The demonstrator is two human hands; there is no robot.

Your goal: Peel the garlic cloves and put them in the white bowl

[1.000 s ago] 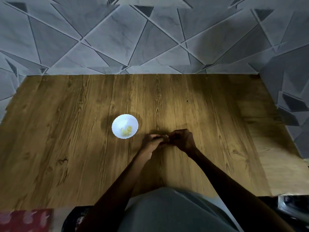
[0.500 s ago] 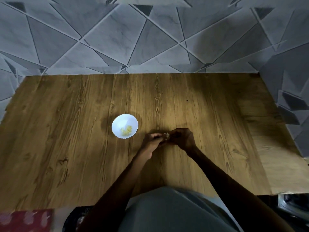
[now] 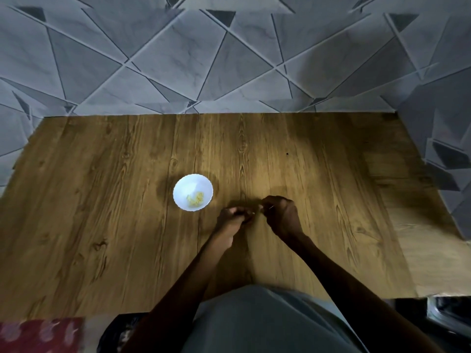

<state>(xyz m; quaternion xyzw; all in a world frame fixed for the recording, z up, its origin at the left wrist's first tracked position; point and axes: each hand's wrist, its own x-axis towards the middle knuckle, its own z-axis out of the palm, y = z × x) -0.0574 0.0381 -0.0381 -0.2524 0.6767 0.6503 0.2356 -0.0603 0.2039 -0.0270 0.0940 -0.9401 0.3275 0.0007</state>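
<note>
A small white bowl point(image 3: 193, 192) stands on the wooden table point(image 3: 102, 200) and holds a few pale yellow peeled cloves point(image 3: 195, 197). To its right my left hand point(image 3: 233, 219) has its fingers curled round a garlic clove point(image 3: 252, 213), of which only a pale tip shows. My right hand point(image 3: 281, 212) is a little to the right, fingers curled, pinching a thin pale strip of skin point(image 3: 267, 206). The two hands are slightly apart, just above the table.
A grey wall with triangular tiles rises behind the table's far edge and along the right side. At the near left lie a red patterned cloth point(image 3: 38, 335) and a dark object point(image 3: 119, 332). My grey-clothed lap fills the bottom centre.
The hands were pressed together on the clove; now the right hand has pulled away to the right and a gap shows between them.
</note>
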